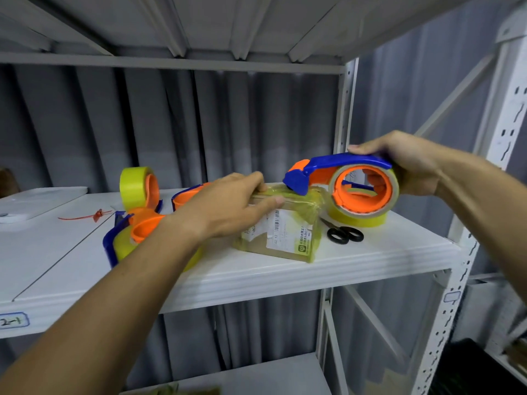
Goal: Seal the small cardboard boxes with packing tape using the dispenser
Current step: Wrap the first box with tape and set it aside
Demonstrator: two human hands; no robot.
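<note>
A small cardboard box (285,238) with a white shipping label and yellowish tape over it sits on the white shelf (356,260). My left hand (228,206) lies over its top left corner, thumb along the box's front edge and fingers curled over the far edge. My right hand (405,163) grips a blue and orange tape dispenser (350,181) loaded with a yellow tape roll. The dispenser's blue nose touches the top of the box at its right side, and a strip of tape runs from there across the top.
Black-handled scissors (345,234) lie on the shelf right of the box. More dispensers and a yellow tape roll (137,186) crowd the shelf left of my left arm, with a red zip tie (91,215) further left. A white shelf post (345,109) stands behind the box.
</note>
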